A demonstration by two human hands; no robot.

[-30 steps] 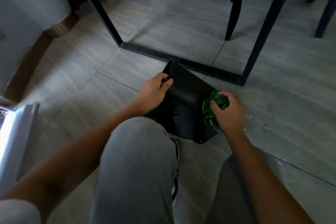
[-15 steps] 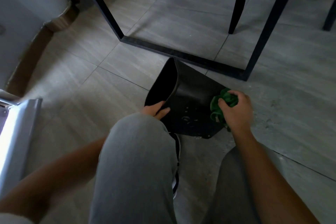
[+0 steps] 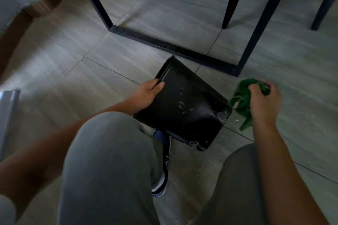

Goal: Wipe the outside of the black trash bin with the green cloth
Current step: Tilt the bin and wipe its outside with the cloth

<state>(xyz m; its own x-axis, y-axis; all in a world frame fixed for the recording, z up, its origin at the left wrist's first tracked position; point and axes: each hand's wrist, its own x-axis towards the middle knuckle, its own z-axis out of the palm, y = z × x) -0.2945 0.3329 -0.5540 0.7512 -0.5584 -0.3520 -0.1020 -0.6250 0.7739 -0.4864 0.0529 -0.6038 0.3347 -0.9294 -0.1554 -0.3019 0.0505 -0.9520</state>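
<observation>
One black trash bin (image 3: 184, 107) lies tipped on its side on the grey tiled floor (image 3: 76, 71), its open rim toward the upper left and its base toward the lower right, just in front of the person's knees. Its upward-facing outer wall carries several pale wet spots and a patch of bubbles near the right edge. The left hand (image 3: 147, 93) grips the bin at the rim, thumb pressed on the outer wall and the four fingers curled over the edge out of sight. The right hand (image 3: 263, 102) is closed around one green cloth (image 3: 241, 100), which is bunched in the fist with a loose end hanging down; cloth and hand sit just beside the bin's right edge, and whether the cloth touches the wall cannot be told. Two knees in grey trousers (image 3: 109, 162) fill the lower part of the view, and one shoe (image 3: 162, 166) with a blue and white edge shows between them, right under the bin's lower side. Behind the bin stands one black metal table frame (image 3: 164, 44), its floor bar running across the tiles with two uprights rising from it. Beyond are three dark chair legs (image 3: 229, 5). A few wet specks dot the floor near the bin's base.
</observation>
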